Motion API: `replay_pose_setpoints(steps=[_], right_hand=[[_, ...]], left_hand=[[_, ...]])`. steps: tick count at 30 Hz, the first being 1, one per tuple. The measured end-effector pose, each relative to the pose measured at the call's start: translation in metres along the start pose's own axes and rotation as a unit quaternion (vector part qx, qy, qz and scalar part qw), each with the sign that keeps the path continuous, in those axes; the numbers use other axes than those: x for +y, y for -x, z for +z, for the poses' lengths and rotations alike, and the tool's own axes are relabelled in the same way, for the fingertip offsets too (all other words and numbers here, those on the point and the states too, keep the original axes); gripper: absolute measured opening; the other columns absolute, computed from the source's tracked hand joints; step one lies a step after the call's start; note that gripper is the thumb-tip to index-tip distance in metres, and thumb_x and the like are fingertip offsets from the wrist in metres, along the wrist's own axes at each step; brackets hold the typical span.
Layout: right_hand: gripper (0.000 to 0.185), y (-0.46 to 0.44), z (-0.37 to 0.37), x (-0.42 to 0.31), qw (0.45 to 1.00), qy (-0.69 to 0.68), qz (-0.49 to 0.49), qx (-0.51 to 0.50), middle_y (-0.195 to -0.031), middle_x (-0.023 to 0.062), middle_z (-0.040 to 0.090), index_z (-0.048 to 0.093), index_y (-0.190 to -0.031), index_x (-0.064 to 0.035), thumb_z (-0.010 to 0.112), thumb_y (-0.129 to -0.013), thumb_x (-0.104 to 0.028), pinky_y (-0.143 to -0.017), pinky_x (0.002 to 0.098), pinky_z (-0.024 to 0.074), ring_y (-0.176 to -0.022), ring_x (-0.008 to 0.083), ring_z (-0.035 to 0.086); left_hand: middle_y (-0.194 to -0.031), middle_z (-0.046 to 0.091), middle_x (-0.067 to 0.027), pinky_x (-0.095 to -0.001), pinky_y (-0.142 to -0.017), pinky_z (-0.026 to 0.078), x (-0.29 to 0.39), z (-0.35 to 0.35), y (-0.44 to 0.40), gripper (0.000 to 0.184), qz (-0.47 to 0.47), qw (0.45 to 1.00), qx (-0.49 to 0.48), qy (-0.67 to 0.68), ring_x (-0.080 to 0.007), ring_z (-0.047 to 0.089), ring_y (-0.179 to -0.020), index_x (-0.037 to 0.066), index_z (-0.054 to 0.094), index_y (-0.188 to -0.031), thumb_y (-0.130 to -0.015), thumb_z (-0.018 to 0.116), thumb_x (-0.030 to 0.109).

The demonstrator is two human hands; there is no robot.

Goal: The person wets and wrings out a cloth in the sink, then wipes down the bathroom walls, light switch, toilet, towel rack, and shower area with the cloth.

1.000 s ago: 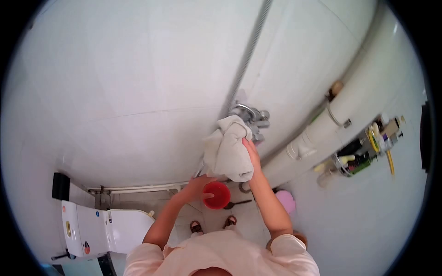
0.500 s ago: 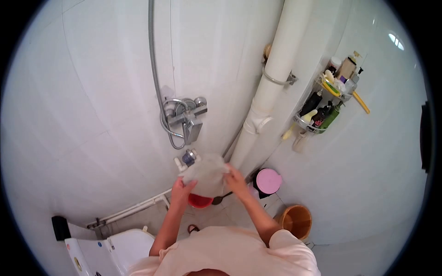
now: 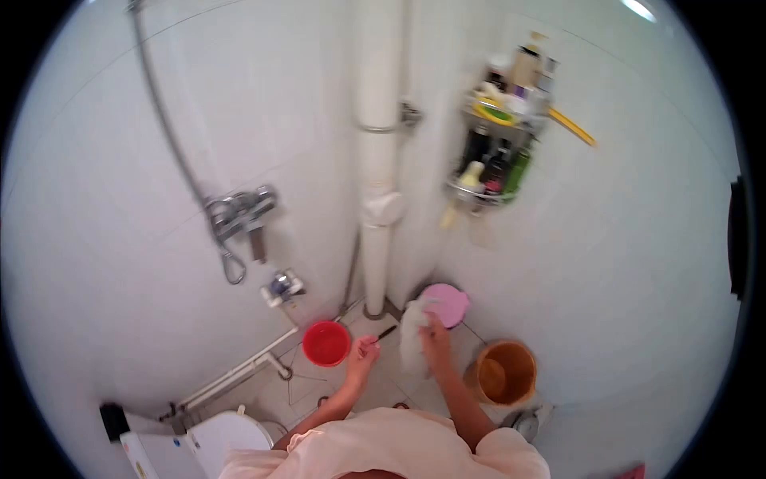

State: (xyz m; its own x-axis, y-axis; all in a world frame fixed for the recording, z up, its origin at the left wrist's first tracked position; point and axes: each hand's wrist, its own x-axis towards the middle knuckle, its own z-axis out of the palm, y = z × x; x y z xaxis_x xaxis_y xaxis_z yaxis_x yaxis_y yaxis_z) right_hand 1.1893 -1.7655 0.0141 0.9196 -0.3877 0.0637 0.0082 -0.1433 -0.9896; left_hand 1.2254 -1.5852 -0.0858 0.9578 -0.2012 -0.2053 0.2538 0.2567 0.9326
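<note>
My right hand (image 3: pixel 435 339) grips the top of a pale cloth (image 3: pixel 412 339), which hangs down to the left of the hand, in front of the pink round lid (image 3: pixel 447 306). Apart from the cloth, my left hand (image 3: pixel 363 351) is raised with its fingers loosely bent and nothing visible in them. Just left of it, the red bucket (image 3: pixel 326 343) stands on the floor. A dark handle (image 3: pixel 387 332) shows beside my left fingertips; it lay on the floor in the earlier views.
A wooden bucket (image 3: pixel 504 373) stands at the right. A white pipe (image 3: pixel 378 160) rises in the corner, with a shower mixer (image 3: pixel 243 211) on the left wall. A rack of bottles (image 3: pixel 495 168) hangs on the right wall. The toilet (image 3: pixel 227 439) is at lower left.
My left hand has let go of the cloth, which now hangs from my right hand, farther right. The view has turned to the right, so the mixer and rack appear farther left.
</note>
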Motion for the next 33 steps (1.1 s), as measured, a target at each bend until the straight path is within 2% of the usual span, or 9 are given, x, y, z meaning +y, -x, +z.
replay_pose_setpoints(steps=[4, 7, 12, 15, 21, 24, 27, 30, 33], right_hand=[[0.043, 0.030, -0.007, 0.016, 0.925, 0.236, -0.294, -0.041, -0.109, 0.0170, 0.058, 0.056, -0.122, -0.0029, 0.065, -0.081, -0.012, -0.081, 0.0388, 0.0484, -0.094, 0.0328, 0.060], [0.047, 0.052, -0.026, -0.029, 0.911, 0.329, -0.209, -0.134, -0.113, 0.0156, 0.055, 0.055, -0.122, -0.0046, 0.068, -0.079, -0.017, -0.081, 0.0396, 0.0484, -0.096, 0.0328, 0.059], [0.051, 0.081, -0.064, -0.051, 0.921, 0.342, -0.169, -0.080, -0.118, 0.0122, 0.054, 0.054, -0.125, -0.0073, 0.070, -0.078, -0.018, -0.077, 0.0340, 0.0495, -0.097, 0.0253, 0.059], [0.049, 0.090, -0.107, -0.082, 0.951, 0.245, 0.118, -0.150, -0.120, 0.0114, 0.056, 0.053, -0.127, -0.0075, 0.068, -0.081, -0.012, -0.078, 0.0281, 0.0490, -0.097, 0.0194, 0.059], [0.032, 0.056, -0.153, -0.035, 0.951, 0.098, -0.087, 0.279, -0.103, 0.0023, 0.063, 0.061, -0.117, -0.0046, 0.063, -0.086, -0.006, -0.068, 0.0268, 0.0475, -0.080, 0.0112, 0.059], [0.027, 0.030, -0.153, -0.012, 0.967, -0.113, 0.019, 0.226, -0.098, 0.0015, 0.064, 0.063, -0.112, -0.0034, 0.065, -0.085, -0.001, -0.066, 0.0223, 0.0456, -0.079, 0.0079, 0.058], [0.010, 0.026, -0.157, -0.008, 0.980, -0.015, 0.124, 0.157, -0.085, -0.0040, 0.059, 0.065, -0.098, -0.0009, 0.064, -0.088, -0.004, -0.063, 0.0186, 0.0407, -0.073, 0.0027, 0.052], [0.006, 0.017, -0.170, -0.009, 0.961, 0.003, -0.002, 0.275, -0.073, -0.0081, 0.050, 0.062, -0.085, -0.0010, 0.062, -0.090, -0.005, -0.058, 0.0174, 0.0333, -0.064, 0.0000, 0.042], [0.011, 0.004, -0.182, -0.026, 0.962, -0.022, 0.044, 0.267, -0.071, -0.0091, 0.043, 0.057, -0.082, -0.0038, 0.060, -0.092, -0.007, -0.055, 0.0194, 0.0266, -0.063, 0.0006, 0.034]], left_hand=[[-0.110, 0.058, -0.0023, -0.0319, -0.081, 0.049, 0.007, 0.079, 0.020, 0.029, -0.218, 0.961, -0.139, 0.098, -0.0143, 0.058, -0.089, 0.014, 0.050, -0.122, -0.096, 0.055, 0.024], [-0.111, 0.058, -0.0027, -0.0323, -0.082, 0.049, 0.009, 0.105, 0.003, 0.029, -0.294, 0.913, -0.219, 0.177, -0.0147, 0.059, -0.091, 0.013, 0.051, -0.122, -0.096, 0.053, 0.025], [-0.113, 0.059, -0.0035, -0.0330, -0.084, 0.049, 0.021, 0.144, -0.037, 0.029, -0.337, 0.872, -0.283, 0.214, -0.0154, 0.059, -0.094, 0.012, 0.051, -0.122, -0.097, 0.051, 0.027], [-0.114, 0.059, -0.0039, -0.0334, -0.085, 0.049, 0.024, 0.157, -0.061, 0.030, -0.353, 0.859, -0.300, 0.216, -0.0158, 0.059, -0.096, 0.011, 0.052, -0.122, -0.098, 0.049, 0.028], [-0.116, 0.060, -0.0048, -0.0342, -0.087, 0.048, 0.007, 0.194, -0.080, 0.032, -0.414, 0.809, -0.367, 0.202, -0.0166, 0.059, -0.101, 0.010, 0.052, -0.123, -0.099, 0.046, 0.031], [-0.117, 0.060, -0.0052, -0.0346, -0.088, 0.048, 0.000, 0.211, -0.085, 0.034, -0.440, 0.790, -0.385, 0.187, -0.0170, 0.059, -0.103, 0.009, 0.053, -0.123, -0.099, 0.045, 0.032], [-0.118, 0.060, -0.0056, -0.0350, -0.089, 0.047, -0.001, 0.209, -0.106, 0.035, -0.447, 0.801, -0.364, 0.160, -0.0174, 0.059, -0.105, 0.008, 0.053, -0.123, -0.100, 0.044, 0.033], [-0.119, 0.061, -0.0061, -0.0354, -0.090, 0.047, 0.004, 0.192, -0.129, 0.037, -0.448, 0.812, -0.345, 0.147, -0.0178, 0.060, -0.107, 0.007, 0.053, -0.123, -0.100, 0.042, 0.034], [-0.119, 0.061, -0.0074, -0.0342, -0.092, 0.047, 0.010, 0.195, -0.133, 0.035, -0.448, 0.774, -0.403, 0.196, -0.0177, 0.060, -0.107, 0.006, 0.052, -0.124, -0.099, 0.047, 0.029]])
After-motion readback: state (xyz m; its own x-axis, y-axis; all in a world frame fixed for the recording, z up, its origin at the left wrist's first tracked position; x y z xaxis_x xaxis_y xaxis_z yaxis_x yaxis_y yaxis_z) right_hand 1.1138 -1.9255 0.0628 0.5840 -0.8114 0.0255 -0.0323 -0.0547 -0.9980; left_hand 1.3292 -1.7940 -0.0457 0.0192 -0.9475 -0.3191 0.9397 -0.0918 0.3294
